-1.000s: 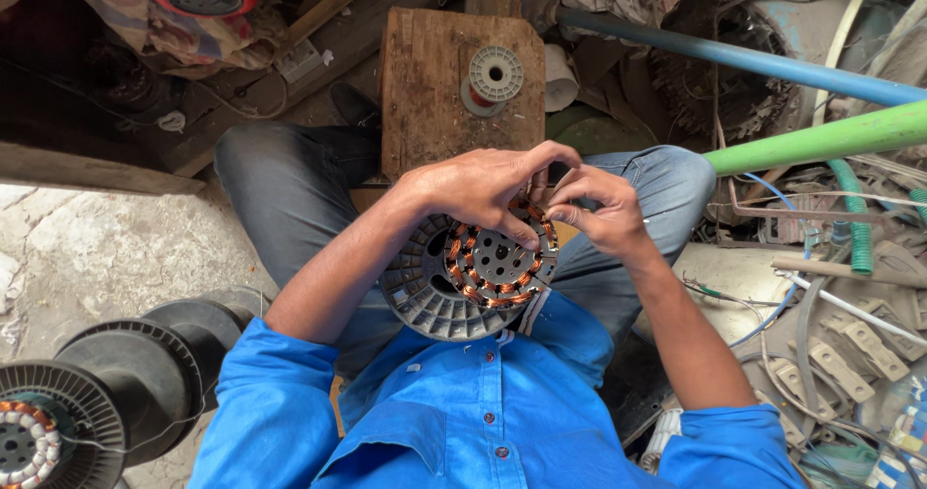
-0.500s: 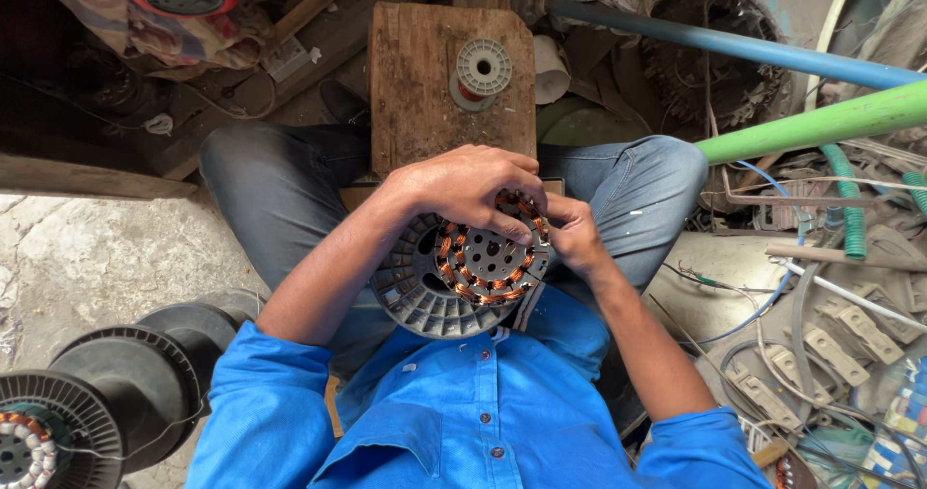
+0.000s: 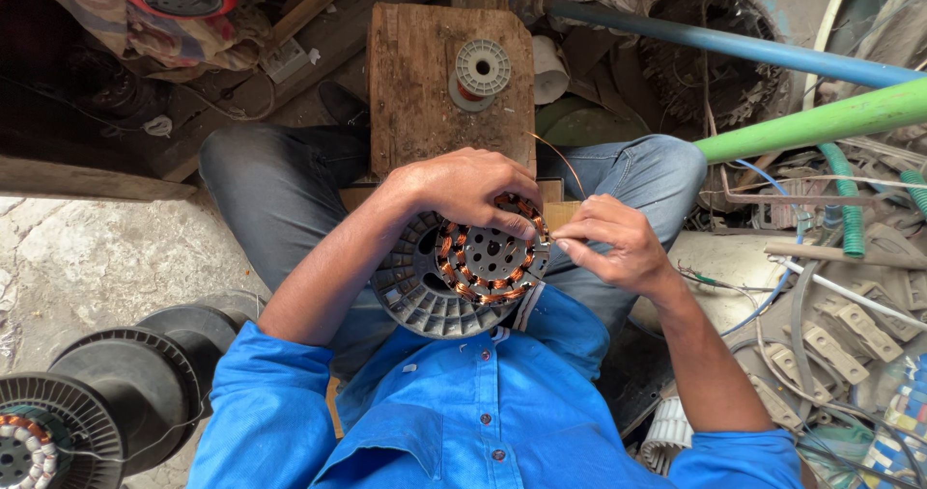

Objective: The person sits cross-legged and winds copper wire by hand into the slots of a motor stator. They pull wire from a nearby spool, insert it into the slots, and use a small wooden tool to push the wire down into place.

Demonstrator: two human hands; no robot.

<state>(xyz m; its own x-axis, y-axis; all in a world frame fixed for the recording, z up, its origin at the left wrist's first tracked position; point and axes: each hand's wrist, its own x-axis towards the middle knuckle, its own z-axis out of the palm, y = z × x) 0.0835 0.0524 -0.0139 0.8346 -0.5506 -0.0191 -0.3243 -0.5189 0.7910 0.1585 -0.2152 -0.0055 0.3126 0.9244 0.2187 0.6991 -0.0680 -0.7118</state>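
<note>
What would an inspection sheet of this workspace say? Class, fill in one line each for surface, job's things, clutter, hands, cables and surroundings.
Surface: wooden block in front of the lap, carrying a wire spool.
Job's things: motor stator with copper coils, resting on the lap.
Clutter: stacked black motor housings; plastic strips.
Hands: left hand grips the stator's top; right hand pinches at its edge.
Cables: thin copper wire runs from the stator toward the spool.
Surroundings: green pipe, blue pipe, stone floor.
</note>
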